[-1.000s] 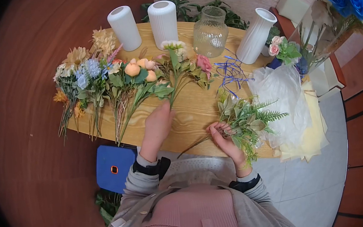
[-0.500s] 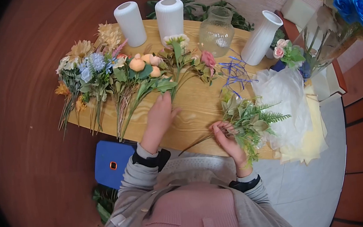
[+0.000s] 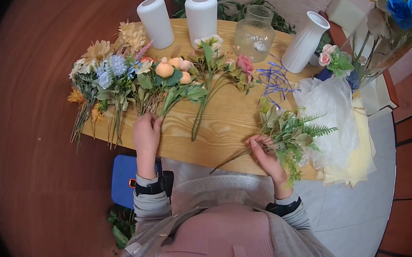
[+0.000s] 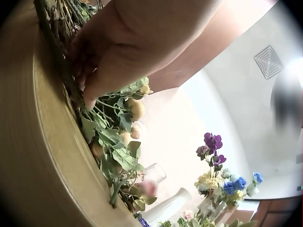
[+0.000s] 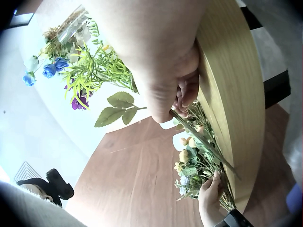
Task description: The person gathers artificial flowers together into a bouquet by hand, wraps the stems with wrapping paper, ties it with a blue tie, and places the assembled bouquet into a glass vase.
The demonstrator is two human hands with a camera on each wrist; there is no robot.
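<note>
left hand [image 3: 146,137]: fingertips partly hidden among stems [image 3: 149,104] | blue box [image 3: 123,182]: partly behind sleeve [image 3: 151,206] | pink flower [image 4: 148,187], left wrist view: blurred

Green is noted in the sprigs [image 3: 281,124], peach on the round flowers [image 3: 164,70], ribbed white on the vases [image 3: 202,21] — blue on the ribbon [image 3: 276,81], wavy tan grain on the table [image 3: 180,131].

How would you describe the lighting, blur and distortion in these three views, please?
Head view: fairly even light, black corners, the table looking bowed, the greenery reasonably clear; left wrist view: the wall washed out, the left hand partly shaded, the pink flower blurred; right wrist view: strong brightness at left, the right hand pale, its curled fingers darker.
</note>
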